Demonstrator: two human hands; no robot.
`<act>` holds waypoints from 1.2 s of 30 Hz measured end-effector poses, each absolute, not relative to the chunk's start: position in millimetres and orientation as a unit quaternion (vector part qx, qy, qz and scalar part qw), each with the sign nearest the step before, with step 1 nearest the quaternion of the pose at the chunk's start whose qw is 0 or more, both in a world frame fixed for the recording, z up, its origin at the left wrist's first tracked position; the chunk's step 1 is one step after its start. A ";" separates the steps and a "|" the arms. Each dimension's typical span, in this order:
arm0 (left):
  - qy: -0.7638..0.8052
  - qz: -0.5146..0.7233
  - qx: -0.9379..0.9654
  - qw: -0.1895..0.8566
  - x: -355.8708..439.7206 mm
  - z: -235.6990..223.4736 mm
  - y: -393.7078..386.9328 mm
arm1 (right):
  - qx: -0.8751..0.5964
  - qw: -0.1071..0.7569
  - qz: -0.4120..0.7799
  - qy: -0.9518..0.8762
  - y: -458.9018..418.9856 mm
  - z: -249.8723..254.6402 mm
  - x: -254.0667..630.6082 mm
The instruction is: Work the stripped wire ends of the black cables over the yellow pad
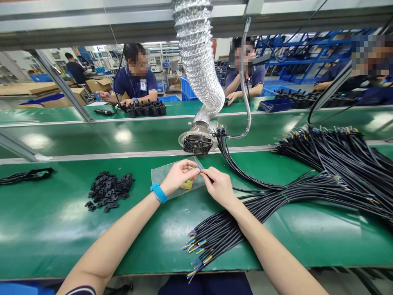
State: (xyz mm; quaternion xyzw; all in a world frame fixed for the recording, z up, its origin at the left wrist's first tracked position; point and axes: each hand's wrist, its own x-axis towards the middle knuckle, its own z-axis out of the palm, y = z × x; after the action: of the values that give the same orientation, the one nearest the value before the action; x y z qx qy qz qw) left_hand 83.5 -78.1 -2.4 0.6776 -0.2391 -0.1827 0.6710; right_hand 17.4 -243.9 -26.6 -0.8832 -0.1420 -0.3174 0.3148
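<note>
My right hand point(219, 186) is closed in a pinch round the end of a black cable point(201, 170), above the green bench. Close beside it, my left hand point(179, 177), with a blue wristband point(159, 192), pinches the thin wires at that cable's tip; the fingers cover most of them. Beneath both hands lies a clear plastic bag point(156, 175) with small yellow pieces point(186, 184) in or under it. A bundle of black cables point(254, 213) with bared coloured wire ends passes under my right forearm.
Small black plastic parts point(110, 188) are heaped on the left. A round fume extractor point(198, 143) hangs from a silver duct ahead. More cables point(331, 151) are piled at right. Co-workers point(135, 78) sit across the line. A dark cabled item point(30, 175) lies far left.
</note>
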 end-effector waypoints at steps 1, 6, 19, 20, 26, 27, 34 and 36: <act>-0.228 -0.203 0.675 0.672 83.1 -4.1 -79.1 | -0.888 0.298 -0.319 -0.144 -244.0 -27.5 17.1; -0.277 -0.167 0.669 0.669 80.9 -4.7 -80.6 | -0.891 0.301 -0.305 -0.151 -245.8 -27.3 15.4; -0.313 -0.096 0.716 0.616 105.8 16.4 -55.4 | -0.919 0.273 -0.266 -0.106 -251.6 -32.6 24.2; -0.299 -0.051 0.742 0.598 110.6 22.7 -44.3 | -0.936 0.221 -0.256 -0.095 -253.4 -34.0 25.3; -0.171 0.165 0.896 0.374 116.1 16.7 51.5 | -0.993 0.025 -0.108 -0.027 -254.9 -34.1 25.0; -0.155 0.167 0.918 0.326 114.4 8.5 66.1 | -0.995 0.022 -0.097 -0.019 -253.9 -33.6 24.4; -0.166 0.073 0.983 0.018 114.5 -23.3 106.4 | -0.985 0.059 -0.163 0.013 -260.4 -32.8 27.1; -0.172 0.063 0.983 0.006 115.9 -22.1 106.2 | -0.975 0.048 -0.213 0.044 -264.5 -31.9 29.3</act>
State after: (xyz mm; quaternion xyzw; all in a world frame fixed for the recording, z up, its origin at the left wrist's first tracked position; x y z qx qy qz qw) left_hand 115.9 106.2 -22.1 0.9831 -0.1720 0.0625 0.0057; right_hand 29.3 -264.5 -31.9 -0.9748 0.0441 -0.2133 0.0475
